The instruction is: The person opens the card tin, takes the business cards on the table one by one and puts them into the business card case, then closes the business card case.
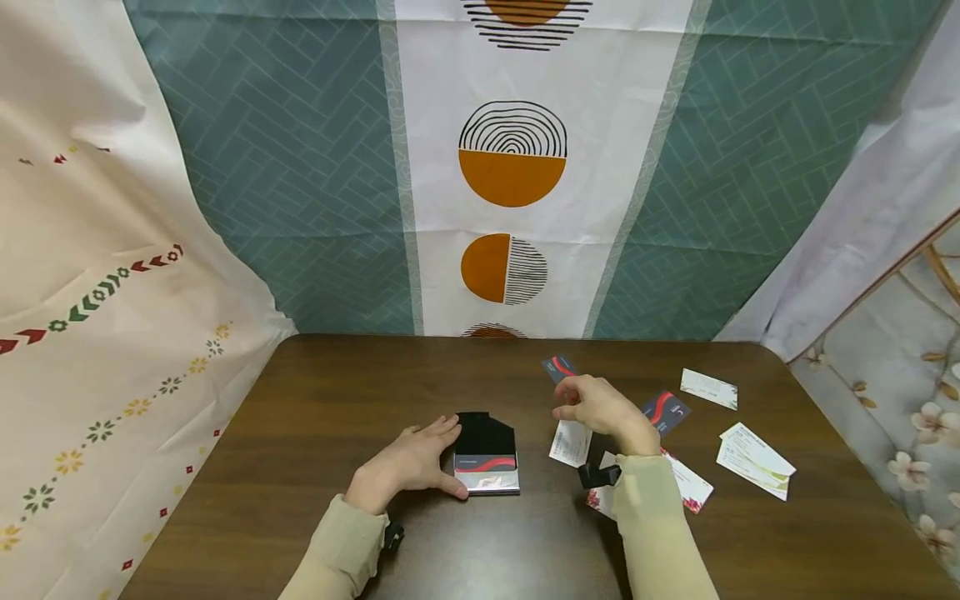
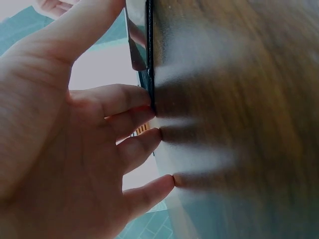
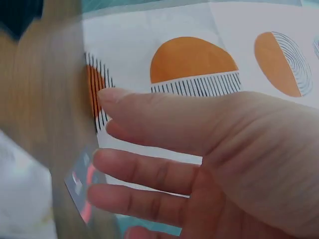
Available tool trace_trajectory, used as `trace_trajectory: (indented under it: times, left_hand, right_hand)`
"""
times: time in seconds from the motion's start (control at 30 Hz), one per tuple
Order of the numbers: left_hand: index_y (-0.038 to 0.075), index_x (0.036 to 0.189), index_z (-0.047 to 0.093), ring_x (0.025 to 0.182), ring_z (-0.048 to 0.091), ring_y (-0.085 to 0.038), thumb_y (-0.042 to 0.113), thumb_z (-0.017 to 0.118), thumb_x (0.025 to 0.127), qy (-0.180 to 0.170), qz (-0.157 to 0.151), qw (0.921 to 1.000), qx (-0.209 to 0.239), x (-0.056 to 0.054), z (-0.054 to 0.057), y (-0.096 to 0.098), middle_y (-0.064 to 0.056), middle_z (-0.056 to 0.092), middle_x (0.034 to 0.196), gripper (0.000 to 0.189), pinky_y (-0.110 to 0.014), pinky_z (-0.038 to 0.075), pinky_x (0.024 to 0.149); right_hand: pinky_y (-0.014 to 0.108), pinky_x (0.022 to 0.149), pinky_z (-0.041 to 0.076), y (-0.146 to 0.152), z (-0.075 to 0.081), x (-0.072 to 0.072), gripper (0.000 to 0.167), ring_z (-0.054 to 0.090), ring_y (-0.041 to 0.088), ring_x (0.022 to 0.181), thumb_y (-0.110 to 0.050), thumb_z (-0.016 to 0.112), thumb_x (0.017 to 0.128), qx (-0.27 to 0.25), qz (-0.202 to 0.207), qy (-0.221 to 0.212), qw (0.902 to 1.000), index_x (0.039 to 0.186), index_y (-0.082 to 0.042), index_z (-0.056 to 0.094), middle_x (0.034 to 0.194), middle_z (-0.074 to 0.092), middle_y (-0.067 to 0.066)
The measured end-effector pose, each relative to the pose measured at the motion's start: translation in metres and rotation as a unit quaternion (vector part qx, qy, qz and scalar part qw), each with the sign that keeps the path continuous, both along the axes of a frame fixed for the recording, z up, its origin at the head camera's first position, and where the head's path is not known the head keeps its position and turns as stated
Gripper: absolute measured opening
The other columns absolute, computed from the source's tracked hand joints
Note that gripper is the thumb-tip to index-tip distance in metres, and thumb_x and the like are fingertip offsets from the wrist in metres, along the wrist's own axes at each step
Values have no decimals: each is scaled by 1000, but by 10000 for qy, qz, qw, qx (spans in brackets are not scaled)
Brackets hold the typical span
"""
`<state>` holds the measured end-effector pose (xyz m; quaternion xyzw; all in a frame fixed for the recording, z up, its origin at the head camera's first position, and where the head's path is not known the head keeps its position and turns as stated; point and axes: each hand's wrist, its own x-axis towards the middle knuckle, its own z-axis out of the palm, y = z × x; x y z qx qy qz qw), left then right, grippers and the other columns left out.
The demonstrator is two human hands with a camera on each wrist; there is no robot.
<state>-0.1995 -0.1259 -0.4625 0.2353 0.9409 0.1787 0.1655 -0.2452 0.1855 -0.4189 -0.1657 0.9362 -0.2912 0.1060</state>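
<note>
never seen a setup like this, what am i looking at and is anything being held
No machine here: just a person's two bare hands. The widest picture comes from a camera worn on the head; the other two come from cameras on each wrist. On the brown table lie an open card case with a card inside and, to the right, scattered cards. The left hand rests, fingers spread, at the case's left edge; the right hand holds nothing visible.

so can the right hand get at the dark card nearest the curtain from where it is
Probably yes: the right hand looks empty, its fingers spread, and the dark card lies just beyond them. No other object seems to lie on the part that shows; the hand hides the rest in the head view.
</note>
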Motion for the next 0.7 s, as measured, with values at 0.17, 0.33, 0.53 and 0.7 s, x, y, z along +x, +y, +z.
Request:
trace_trajectory:
  times: [0.17, 0.33, 0.53, 0.7]
  left_hand:
    - [3, 149, 39, 146, 20, -28, 57, 81, 70, 16, 15, 10000, -22, -1, -2, 2, -9, 27, 159, 104, -57, 19, 112]
    - [2, 149, 40, 146, 20, -29, 56, 81, 70, 40, -5, 10000, -5, -1, -2, 1, -10, 27, 159, 104, -57, 19, 112]
    - [2, 149, 39, 146, 20, -29, 56, 82, 70, 44, -7, 10000, 18, -1, -2, 1, -10, 27, 158, 104, -57, 19, 112]
    - [2, 149, 39, 146, 20, -28, 56, 81, 71, 22, -22, 10000, 10, -2, -3, 2, -10, 26, 159, 104, -58, 19, 112]
  right_hand:
    - [37, 70, 47, 21, 4, -3, 33, 56, 18, 79, -16, 74, 86, 514, 216, 461, 9974, 114, -1, 65, 89, 64, 6]
    - [44, 77, 49, 49, 3, 3, 37, 58, 26, 89, -17, 73, 88, 934, 329, 666, 9929, 118, 0, 61, 98, 61, 12]
    - [43, 73, 50, 80, -3, 16, 36, 59, 24, 88, -22, 73, 89, 1360, 244, 705, 9879, 118, -2, 63, 102, 61, 10]
    - [36, 59, 48, 98, -6, 32, 33, 57, 16, 75, -24, 77, 85, 1893, 450, 1034, 9754, 111, -7, 66, 100, 61, 8]
